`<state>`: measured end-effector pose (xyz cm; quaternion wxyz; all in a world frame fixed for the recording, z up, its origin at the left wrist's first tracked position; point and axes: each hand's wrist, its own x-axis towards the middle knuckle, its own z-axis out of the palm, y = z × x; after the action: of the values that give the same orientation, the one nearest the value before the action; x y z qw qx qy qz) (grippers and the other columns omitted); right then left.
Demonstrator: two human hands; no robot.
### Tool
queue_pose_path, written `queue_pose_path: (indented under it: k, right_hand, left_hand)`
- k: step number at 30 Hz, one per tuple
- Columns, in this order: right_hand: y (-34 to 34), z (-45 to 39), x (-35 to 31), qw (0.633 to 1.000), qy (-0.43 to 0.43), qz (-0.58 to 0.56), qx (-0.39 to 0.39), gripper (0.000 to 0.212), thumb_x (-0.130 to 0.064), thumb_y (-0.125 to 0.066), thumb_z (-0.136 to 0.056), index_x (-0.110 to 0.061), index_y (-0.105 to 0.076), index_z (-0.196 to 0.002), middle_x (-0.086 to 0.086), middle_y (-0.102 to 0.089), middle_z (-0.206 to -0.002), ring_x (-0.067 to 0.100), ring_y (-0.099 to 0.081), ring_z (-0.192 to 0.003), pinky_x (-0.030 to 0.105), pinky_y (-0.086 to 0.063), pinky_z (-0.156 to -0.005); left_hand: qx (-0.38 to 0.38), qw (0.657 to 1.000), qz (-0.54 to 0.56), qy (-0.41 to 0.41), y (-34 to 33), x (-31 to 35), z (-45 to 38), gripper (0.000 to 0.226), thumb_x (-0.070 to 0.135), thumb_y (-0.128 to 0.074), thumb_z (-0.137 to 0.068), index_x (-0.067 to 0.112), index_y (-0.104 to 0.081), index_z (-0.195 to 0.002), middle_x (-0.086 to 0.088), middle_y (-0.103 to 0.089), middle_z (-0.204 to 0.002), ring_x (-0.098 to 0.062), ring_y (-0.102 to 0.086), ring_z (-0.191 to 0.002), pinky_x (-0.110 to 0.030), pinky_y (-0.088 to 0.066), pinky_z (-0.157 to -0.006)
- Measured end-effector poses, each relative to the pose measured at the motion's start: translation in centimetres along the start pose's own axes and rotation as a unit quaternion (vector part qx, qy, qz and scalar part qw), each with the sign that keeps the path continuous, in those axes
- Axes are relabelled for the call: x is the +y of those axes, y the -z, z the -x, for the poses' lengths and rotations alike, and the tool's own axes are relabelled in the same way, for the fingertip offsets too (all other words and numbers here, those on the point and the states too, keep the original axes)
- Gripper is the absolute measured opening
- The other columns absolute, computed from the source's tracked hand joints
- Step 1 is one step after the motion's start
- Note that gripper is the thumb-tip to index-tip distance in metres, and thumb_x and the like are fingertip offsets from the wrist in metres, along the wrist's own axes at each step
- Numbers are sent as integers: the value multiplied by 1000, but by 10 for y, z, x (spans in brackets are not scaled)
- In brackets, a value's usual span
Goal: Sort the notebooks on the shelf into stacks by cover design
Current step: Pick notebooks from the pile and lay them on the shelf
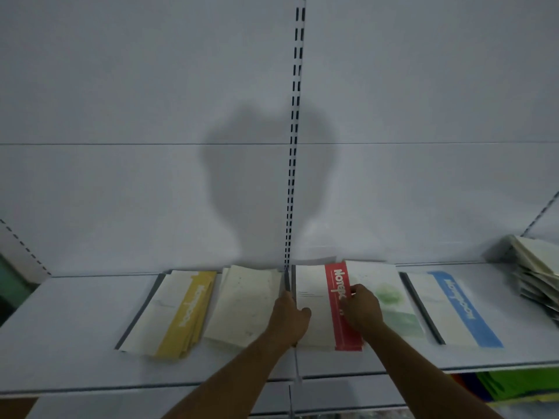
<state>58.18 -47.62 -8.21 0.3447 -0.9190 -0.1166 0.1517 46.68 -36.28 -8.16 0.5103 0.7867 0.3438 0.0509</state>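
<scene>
Head view showed the left hand [289,317] gripping the red-banded notebook stack's [314,306] left edge, the right hand [361,306] pinching its right edge on the shelf [75,322].

My right hand [361,309] is covering part of the red notebook [314,309] and its lettering. The green notebook [390,300] is blurring, its design unreadable. The pile [535,273] at far right is running off the edge. My left fingers [304,312] are mostly hiding from me.
</scene>
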Motion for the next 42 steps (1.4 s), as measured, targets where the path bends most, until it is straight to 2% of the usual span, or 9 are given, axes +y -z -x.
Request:
queue_pose_path:
  k: [5,11,16,20,23,26,28,35,42]
  right_hand:
    - [-8,-23,-6,999,35,25,-18,22,-22,-47,-97,-3,-60,-100,4,-66,-83,17,-64,-68,27,-52,-64]
    - [-27,-34,-6,995,73,52,-52,14,-21,-50,-95,-10,-49,-104,5,-67,-85,18,-67,-69,31,-57,-66]
    - [-38,-30,-4,987,43,100,-120,23,-17,-59,-89,-5,-50,-107,3,-55,-91,16,-59,-75,23,-47,-68]
    - [-42,-34,-1,971,50,174,-156,29,-24,-54,-92,-2,-54,-110,4,-54,-89,14,-54,-70,22,-43,-64]
    - [-40,-35,-3,970,47,167,-168,30,-24,-54,-93,-2,-52,-112,4,-54,-90,16,-54,-74,23,-43,-67]
    - [-28,-38,-10,980,50,123,-145,31,-23,-56,-92,-1,-53,-113,9,-61,-100,19,-58,-79,25,-47,-72]
    - [-14,-40,-17,984,76,107,-122,30,-23,-54,-93,0,-56,-113,9,-65,-101,19,-62,-78,25,-51,-72]
    - [64,-26,10,995,66,78,-3,35,-28,-50,-94,-12,-56,-125,6,-59,-125,18,-56,-113,25,-41,-94]
    - [164,9,116,990,-81,42,112,29,-25,-52,-91,-11,-60,-116,9,-60,-119,23,-57,-109,27,-43,-88]
  left_hand:
    - [8,1000,9,18,1,3,-12,45,16,-52,-93,9,-39,-135,-6,-58,-123,-10,-52,-90,-11,-41,-63]
    - [-2,997,-3,77,-10,4,-16,62,26,-58,-90,12,-32,-145,-10,-42,-145,-22,-51,-123,-25,-45,-97]
    - [-21,996,-28,80,-20,5,-16,54,24,-57,-93,11,-39,-141,-7,-48,-141,-19,-50,-123,-16,-39,-87]
    - [-27,994,-72,82,-23,4,-22,6,22,-55,-94,24,-53,-99,12,-53,-91,-12,-53,-97,-17,-38,-77]
    - [-10,993,-93,67,-23,0,-30,33,20,-55,-93,28,-34,-69,13,-36,-71,1,-40,-65,-11,-34,-57]
    - [36,991,-130,21,-16,11,-33,8,20,-55,-92,17,-53,-85,4,-48,-87,-7,-49,-77,-17,-41,-67]
    - [53,989,-141,-8,-10,20,-38,20,22,-55,-91,6,-59,-103,-5,-57,-102,-16,-56,-91,-26,-47,-78]
    - [44,982,-165,-80,-38,60,-48,21,19,-46,-94,13,-51,-74,-6,-60,-75,-16,-58,-64,-36,-52,-60]
    - [-39,970,-137,-195,-159,124,-16,11,16,-52,-90,14,-60,-82,-5,-65,-90,-18,-58,-81,-25,-40,-66]
